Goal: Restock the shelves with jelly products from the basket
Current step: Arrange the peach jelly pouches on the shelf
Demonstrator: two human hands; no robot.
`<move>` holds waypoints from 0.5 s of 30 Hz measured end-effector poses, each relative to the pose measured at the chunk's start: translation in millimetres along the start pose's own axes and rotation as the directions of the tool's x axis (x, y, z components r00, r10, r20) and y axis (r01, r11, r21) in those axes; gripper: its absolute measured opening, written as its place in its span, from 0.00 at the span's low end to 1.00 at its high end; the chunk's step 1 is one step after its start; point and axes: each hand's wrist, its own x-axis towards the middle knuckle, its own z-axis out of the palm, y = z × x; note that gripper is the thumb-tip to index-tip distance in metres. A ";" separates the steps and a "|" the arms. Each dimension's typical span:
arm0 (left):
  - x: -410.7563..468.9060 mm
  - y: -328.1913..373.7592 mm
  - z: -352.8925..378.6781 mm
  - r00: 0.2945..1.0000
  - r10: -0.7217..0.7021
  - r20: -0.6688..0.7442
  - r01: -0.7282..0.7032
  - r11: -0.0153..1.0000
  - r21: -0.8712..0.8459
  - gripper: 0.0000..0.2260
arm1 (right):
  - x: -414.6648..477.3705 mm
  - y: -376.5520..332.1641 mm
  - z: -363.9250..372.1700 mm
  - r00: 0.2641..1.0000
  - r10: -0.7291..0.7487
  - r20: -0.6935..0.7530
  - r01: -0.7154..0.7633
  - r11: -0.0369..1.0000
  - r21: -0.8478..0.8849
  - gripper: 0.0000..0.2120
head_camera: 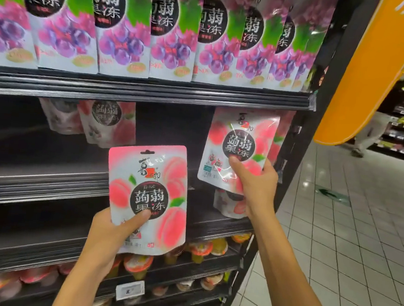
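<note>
Middle shelf (37,181) is mostly bare, with a few peach pouches (109,123) leaning far back. The right pouch (238,151) is up at the shelf's right end, and the left pouch (148,197) is held lower, before the lip. My left hand (109,237) and right hand (256,188) each have fingers clamped low on a pouch, thumb in front. My worry is that floppy bags gripped this low could buckle, slump like the slumped pouch (228,203) beneath, or drop onto the jelly cups (203,249).

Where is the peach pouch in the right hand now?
Head view, right of centre: the right hand holds the peach pouch at the right end of the shelf, under the grape pouches, up and right of the other pouch in the left hand.
</note>
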 end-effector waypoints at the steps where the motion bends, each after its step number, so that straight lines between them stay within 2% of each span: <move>1: -0.5 0.6 1.5 1.000 0.000 0.000 0.000 1.000 0.004 0.16 | 6.1 -0.4 0.6 1.000 -0.013 0.007 0.013 1.000 0.001 0.18; 5: -0.6 4.4 7.2 1.000 0.011 -0.001 -0.011 0.999 0.040 0.15 | 31.1 -0.1 1.0 0.998 -0.060 0.031 0.061 0.998 -0.023 0.20; 10: 1.1 6.7 9.6 0.998 0.041 -0.048 -0.039 0.998 0.041 0.15 | 52.3 4.3 -1.2 0.986 -0.114 0.124 0.132 0.980 -0.150 0.17; 15: 2.9 7.1 11.6 0.994 0.068 -0.083 -0.064 0.997 0.049 0.16 | 61.5 1.5 -20.3 0.950 -0.102 0.297 0.197 0.930 -0.311 0.25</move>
